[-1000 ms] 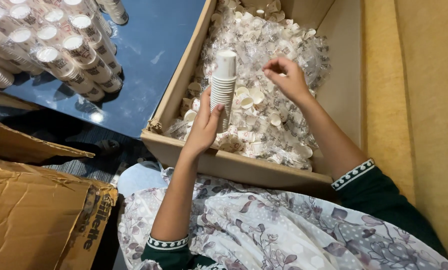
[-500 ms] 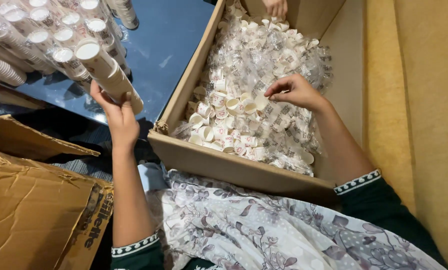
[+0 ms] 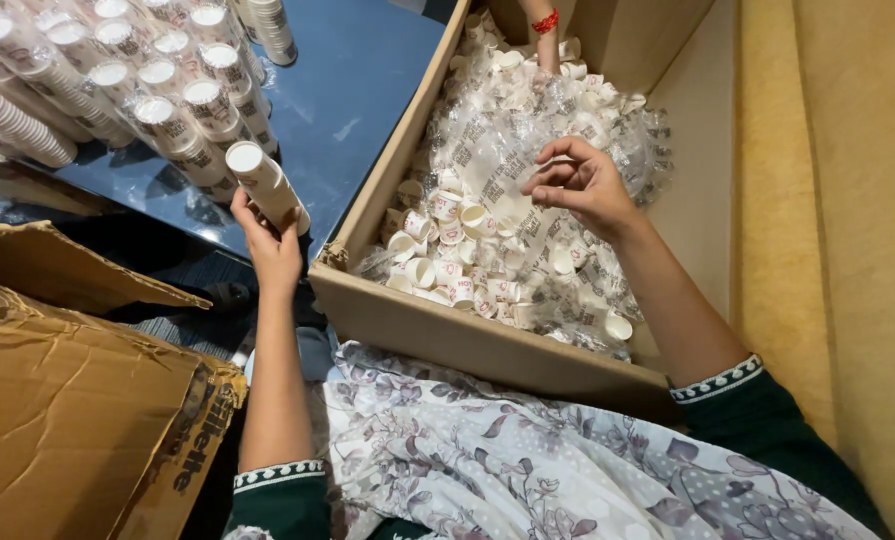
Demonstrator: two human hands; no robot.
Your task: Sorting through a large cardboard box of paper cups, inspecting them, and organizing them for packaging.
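A stack of paper cups (image 3: 266,185) is gripped tight in the left hand (image 3: 271,245) left of the cardboard box (image 3: 488,345), so it could easily get knocked into the stacked rows (image 3: 118,85) and topple them, while the right hand (image 3: 583,185) is hovered half-curled, holding nothing, over the box's loose cups (image 3: 448,265).

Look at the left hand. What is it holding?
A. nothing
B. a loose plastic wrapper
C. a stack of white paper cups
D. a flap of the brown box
C: the left hand grips a stack of white paper cups, held out over the blue surface.
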